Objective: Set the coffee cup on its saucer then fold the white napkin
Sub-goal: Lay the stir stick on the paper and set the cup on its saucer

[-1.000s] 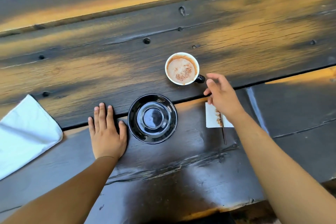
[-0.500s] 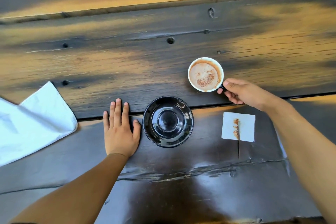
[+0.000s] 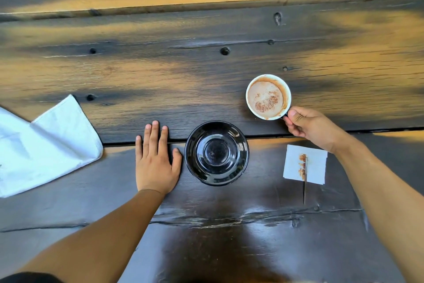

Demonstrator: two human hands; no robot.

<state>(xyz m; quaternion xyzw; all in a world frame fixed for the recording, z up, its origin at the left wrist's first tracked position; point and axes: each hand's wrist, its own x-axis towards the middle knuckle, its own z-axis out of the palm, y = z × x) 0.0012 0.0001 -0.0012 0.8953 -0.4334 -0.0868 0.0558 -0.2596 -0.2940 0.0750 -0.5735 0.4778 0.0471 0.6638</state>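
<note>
Pinching cup (image 3: pixel 268 96) handle, right hand (image 3: pixel 314 126) grip holding; left hand (image 3: pixel 156 161) flat, open. Lift level, centre on saucer (image 3: pixel 216 153) lower middle.

One coffee cup (image 3: pixel 268 96), one saucer (image 3: pixel 216 153), one white napkin (image 3: pixel 46 145), one stained paper square (image 3: pixel 305 164), two hands.

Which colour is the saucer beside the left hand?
Glossy black; the saucer shows best in the head view.

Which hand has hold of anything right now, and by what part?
The right hand pinches the coffee cup by its handle. The left hand lies flat on the table, holding nothing.
</note>
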